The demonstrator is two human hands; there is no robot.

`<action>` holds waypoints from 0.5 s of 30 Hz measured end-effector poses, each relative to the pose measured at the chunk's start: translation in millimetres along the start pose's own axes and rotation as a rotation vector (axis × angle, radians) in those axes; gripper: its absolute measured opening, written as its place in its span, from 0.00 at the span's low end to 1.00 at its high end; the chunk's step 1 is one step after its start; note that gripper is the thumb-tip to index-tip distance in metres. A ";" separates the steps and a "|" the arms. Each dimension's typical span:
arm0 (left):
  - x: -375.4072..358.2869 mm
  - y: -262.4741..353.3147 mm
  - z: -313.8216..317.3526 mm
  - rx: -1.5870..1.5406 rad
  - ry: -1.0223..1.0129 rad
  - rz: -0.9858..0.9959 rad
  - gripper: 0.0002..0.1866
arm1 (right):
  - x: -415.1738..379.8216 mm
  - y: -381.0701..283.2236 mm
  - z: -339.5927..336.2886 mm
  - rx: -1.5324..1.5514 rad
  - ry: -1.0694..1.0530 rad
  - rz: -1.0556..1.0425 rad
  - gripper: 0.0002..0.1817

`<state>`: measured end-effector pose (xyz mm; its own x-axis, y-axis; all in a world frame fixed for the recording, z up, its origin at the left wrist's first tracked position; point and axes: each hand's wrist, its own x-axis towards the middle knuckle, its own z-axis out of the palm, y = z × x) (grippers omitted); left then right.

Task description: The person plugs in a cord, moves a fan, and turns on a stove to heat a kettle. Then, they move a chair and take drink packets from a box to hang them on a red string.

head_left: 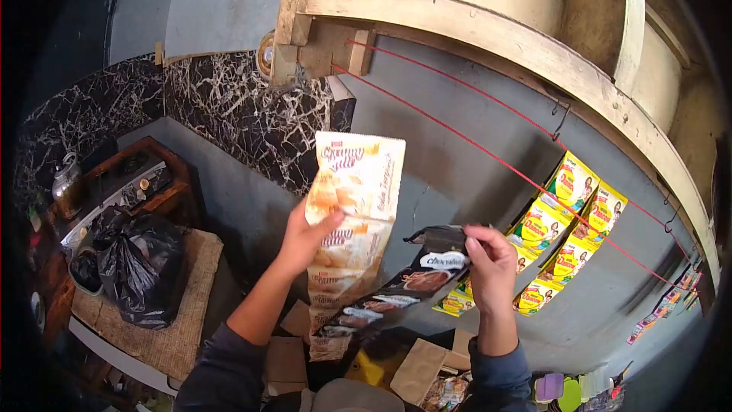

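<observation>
My left hand [309,235] grips a long strip of cream and orange sachets [356,175] by its upper part, thumb across the front; the strip hangs down. My right hand [492,259] pinches the top end of a strip of dark chocolate sachets [423,275] between thumb and fingers. That dark strip slants down to the left and its lower end overlaps the lower part of the cream strip. Behind and to the right, yellow sachet strips [541,225] hang by the red cords [457,141].
Wooden shelf frame [473,27] runs overhead, with wire hooks [559,122] below it. Small colourful packets [663,305] hang at far right. A black plastic bag [141,267] and a kettle [69,183] stand left. Cardboard boxes [419,370] and plastic containers [568,391] lie below.
</observation>
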<state>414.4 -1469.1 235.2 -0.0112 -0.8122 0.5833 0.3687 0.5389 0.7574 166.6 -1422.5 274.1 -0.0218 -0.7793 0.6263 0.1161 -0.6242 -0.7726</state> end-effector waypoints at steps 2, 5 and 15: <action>9.3 1.7 1.3 -0.049 0.031 -0.007 0.18 | 11.5 -1.9 3.0 -0.043 -0.022 -0.019 0.10; 18.4 11.0 4.1 -0.180 0.044 -0.039 0.19 | 25.6 -1.7 7.6 -0.103 -0.032 -0.090 0.10; 27.8 -37.5 -38.6 -0.882 -0.454 -0.107 0.05 | 40.8 -48.5 16.3 -0.552 0.019 -0.356 0.16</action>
<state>436.2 -1520.5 211.7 -0.3716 -0.5850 0.7209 0.9012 -0.0406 0.4315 176.3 -1423.1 338.8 0.0175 -0.5177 0.8554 -0.4278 -0.7771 -0.4616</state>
